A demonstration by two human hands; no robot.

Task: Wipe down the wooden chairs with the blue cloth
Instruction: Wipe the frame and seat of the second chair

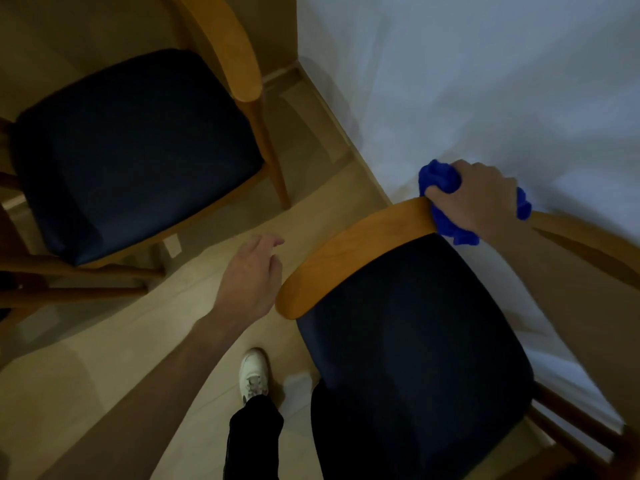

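Note:
Two wooden chairs with dark blue seat cushions stand on a light wood floor. The near chair's curved backrest rail (349, 251) runs from lower centre up to the right. My right hand (481, 199) grips the bunched blue cloth (438, 178) and presses it onto that rail near its middle. My left hand (251, 275) hovers with relaxed fingers just left of the rail's near end, holding nothing. The second chair (138, 150) stands at the upper left, its backrest rail (232, 50) curving along its right side.
A white wall (485, 81) rises right behind the near chair, with a wooden baseboard (332, 116) along its foot. My leg in dark trousers and a white shoe (254, 372) stand on the floor between the chairs. A strip of floor separates the two chairs.

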